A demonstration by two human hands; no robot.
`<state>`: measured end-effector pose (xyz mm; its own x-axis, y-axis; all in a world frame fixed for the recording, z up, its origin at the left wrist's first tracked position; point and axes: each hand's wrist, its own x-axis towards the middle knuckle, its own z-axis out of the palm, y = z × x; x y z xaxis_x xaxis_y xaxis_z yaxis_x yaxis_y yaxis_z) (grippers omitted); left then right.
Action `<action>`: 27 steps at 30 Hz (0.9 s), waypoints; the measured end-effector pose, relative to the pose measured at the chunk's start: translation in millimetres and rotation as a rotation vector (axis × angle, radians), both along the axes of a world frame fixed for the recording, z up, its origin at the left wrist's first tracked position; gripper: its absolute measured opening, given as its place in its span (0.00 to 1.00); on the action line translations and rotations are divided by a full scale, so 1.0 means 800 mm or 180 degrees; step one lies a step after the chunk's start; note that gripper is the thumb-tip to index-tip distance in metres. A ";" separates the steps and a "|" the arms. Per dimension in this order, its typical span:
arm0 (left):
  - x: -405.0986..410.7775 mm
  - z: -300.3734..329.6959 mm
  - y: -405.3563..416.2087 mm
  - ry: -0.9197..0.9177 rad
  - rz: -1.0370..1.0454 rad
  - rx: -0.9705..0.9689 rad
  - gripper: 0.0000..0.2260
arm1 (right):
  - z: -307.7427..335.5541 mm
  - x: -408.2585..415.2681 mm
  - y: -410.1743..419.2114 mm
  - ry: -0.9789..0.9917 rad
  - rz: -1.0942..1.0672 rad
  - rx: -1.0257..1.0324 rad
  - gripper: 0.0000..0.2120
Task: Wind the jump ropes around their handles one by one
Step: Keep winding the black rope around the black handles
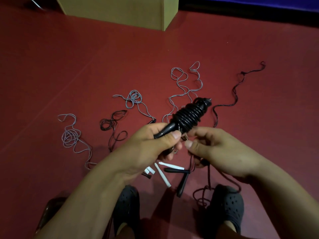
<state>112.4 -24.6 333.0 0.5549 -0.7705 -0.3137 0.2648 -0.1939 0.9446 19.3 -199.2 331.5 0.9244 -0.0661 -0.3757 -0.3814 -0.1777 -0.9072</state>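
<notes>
My left hand [155,144] grips the black handles of a jump rope [188,116], whose black cord is wound in tight coils around their upper part. My right hand [212,149] pinches the loose end of that cord just right of my left thumb. A dark cord hangs from my right hand down to the floor [209,180]. Several unwound ropes lie on the red floor beyond: grey ones [70,135] [134,99] [186,87] and black ones [112,123] [236,94]. White handles [162,175] and black handles [183,178] lie below my hands.
A tan cardboard box [117,9] stands at the back. A blue mat edge [250,2] runs along the back right. My two dark clogs [127,204] [227,204] rest on the red floor [51,66] at the bottom.
</notes>
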 end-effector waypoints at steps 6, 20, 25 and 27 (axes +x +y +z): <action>-0.002 0.002 -0.005 -0.0119 0.0477 0.0518 0.09 | 0.002 -0.001 0.002 -0.0054 0.0199 -0.0424 0.09; -0.005 -0.002 -0.001 -0.1141 0.0563 0.1660 0.14 | -0.001 0.000 0.002 0.0416 -0.0015 -0.0969 0.17; -0.003 -0.006 0.002 -0.1136 0.0655 0.1649 0.09 | -0.002 0.000 0.004 0.0398 0.0444 -0.1210 0.20; 0.000 -0.007 0.003 -0.1283 0.0754 0.1686 0.09 | -0.001 -0.001 0.002 0.0385 0.0499 -0.1229 0.18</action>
